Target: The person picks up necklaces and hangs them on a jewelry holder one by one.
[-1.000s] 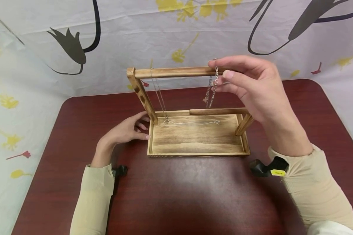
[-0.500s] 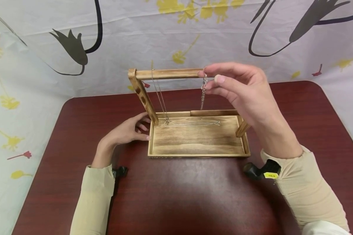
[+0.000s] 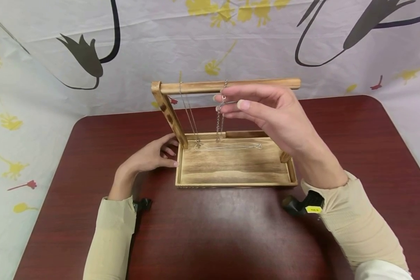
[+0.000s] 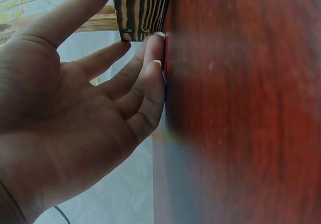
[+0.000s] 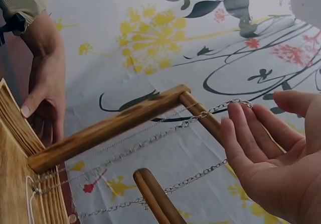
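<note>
Hands [image 3: 152, 154] [image 3: 280, 116] at wooden stand [image 3: 266, 83] and chain [image 3: 218, 121], right blocking post [image 3: 285, 156], patterned cloth [image 3: 143, 50] behind

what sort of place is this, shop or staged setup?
Probably a staged indoor recording corner: a dark red table, creased flower-printed sheeting behind and beside it, and a black device at the right wrist.

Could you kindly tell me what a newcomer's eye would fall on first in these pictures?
Probably the wooden stand, near the middle of the head view on the dark red table, together with the right hand, which touches a silver chain looped over the stand's bar. The cloth behind, with its yellow and dark plant prints, likely draws the eye next.
</note>
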Tool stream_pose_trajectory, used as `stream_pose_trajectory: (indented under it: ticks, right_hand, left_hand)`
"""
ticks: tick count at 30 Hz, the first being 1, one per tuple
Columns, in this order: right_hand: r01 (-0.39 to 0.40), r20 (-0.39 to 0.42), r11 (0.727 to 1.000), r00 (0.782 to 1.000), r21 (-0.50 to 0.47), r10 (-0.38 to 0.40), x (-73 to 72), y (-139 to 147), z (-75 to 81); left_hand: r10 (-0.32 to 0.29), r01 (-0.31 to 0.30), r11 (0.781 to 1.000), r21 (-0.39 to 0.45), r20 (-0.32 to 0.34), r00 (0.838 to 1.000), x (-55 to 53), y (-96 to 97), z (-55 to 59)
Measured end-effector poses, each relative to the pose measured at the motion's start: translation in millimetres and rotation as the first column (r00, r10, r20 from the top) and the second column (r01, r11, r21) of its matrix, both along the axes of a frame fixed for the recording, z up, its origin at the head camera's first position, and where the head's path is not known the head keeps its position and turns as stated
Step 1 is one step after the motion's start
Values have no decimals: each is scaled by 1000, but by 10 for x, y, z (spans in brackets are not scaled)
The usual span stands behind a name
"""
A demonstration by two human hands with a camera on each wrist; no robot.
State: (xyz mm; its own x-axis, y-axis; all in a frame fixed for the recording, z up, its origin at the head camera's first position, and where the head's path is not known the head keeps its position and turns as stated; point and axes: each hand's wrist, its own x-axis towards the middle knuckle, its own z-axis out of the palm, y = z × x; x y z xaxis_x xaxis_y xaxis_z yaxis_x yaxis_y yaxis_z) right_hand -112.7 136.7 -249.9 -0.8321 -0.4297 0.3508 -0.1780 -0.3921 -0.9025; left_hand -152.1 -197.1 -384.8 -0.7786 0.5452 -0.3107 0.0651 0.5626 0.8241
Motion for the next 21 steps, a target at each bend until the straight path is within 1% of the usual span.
stream_pose_trajectory:
  ticks: [10, 14, 21]
  right_hand:
    - [-27, 37, 997, 999, -70, 30, -20, -146, -29]
    - [-43, 60, 996, 997, -75, 48, -39, -194, -50]
    - [-77, 95, 991, 992, -108, 88, -51, -275, -82]
  left_hand:
    - [10, -9, 1000, -8, 15, 1000, -8, -5, 11]
    - [6, -6, 1000, -1, 18, 1000, -15, -3, 12]
    - [1, -1, 1000, 9, 9, 1000, -16, -11, -22]
